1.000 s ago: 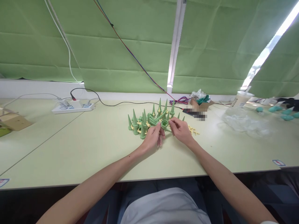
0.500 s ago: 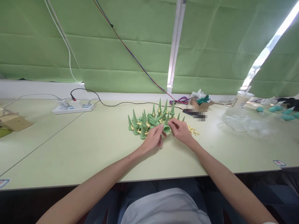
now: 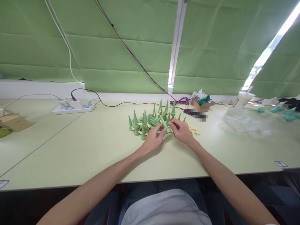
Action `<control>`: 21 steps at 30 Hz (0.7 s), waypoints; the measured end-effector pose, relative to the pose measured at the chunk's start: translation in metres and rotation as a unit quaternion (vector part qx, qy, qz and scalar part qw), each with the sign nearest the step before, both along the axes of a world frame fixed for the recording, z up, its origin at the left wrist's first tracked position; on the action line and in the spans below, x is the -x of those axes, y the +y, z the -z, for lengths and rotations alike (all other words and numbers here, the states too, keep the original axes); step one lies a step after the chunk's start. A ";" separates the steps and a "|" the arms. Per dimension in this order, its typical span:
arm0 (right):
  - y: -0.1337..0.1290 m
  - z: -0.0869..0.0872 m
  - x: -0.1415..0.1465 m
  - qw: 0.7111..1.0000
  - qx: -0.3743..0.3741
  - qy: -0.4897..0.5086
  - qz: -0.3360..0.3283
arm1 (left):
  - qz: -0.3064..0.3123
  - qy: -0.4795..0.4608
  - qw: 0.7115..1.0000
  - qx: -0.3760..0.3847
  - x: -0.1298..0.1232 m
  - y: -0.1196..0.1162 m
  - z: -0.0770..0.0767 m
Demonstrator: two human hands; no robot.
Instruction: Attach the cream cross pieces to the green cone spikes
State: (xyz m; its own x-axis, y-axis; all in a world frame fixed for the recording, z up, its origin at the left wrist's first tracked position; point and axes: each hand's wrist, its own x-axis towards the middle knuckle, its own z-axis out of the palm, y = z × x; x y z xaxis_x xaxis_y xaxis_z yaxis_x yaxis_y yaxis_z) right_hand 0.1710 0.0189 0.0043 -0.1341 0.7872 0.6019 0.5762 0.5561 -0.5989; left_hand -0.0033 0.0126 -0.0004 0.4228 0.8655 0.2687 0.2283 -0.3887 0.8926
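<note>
A green cone point(image 3: 164, 123) is held between my two hands, its tip pointing up and to the left. My left hand point(image 3: 154, 136) grips it near its wide end. At its right side my right hand point(image 3: 181, 131) has its fingers pinched; what is between the fingertips is too small to make out. Behind and left of the hands stand several upright green cones point(image 3: 135, 123) with small yellow pieces on them, and more green cones lie among them. Loose yellow pieces point(image 3: 194, 130) are scattered just right of my right hand.
A black phone point(image 3: 193, 113) and a cardboard box point(image 3: 202, 106) are behind my right hand. A power strip point(image 3: 74, 108) sits back left. At right are a cup point(image 3: 242, 100), clear plastic point(image 3: 248, 123) and teal pieces point(image 3: 276, 109).
The held green cone has turned: its open round end faced me before, and now its side shows with the tip up. My left fingers have shifted around it; my right hand has barely moved.
</note>
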 end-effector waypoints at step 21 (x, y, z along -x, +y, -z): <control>0.001 0.003 0.000 1.000 0.014 -0.005 0.000 | -0.048 -0.004 0.997 -0.057 -0.001 0.004 0.007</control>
State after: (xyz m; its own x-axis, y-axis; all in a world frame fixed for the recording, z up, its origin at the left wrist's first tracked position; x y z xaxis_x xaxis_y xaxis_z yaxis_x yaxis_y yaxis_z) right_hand 0.1709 0.0203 0.0016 -0.1400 0.8038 0.5782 0.5829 0.5390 -0.6081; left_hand -0.0022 0.0170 -0.0071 0.3367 0.8653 0.3714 0.2625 -0.4650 0.8455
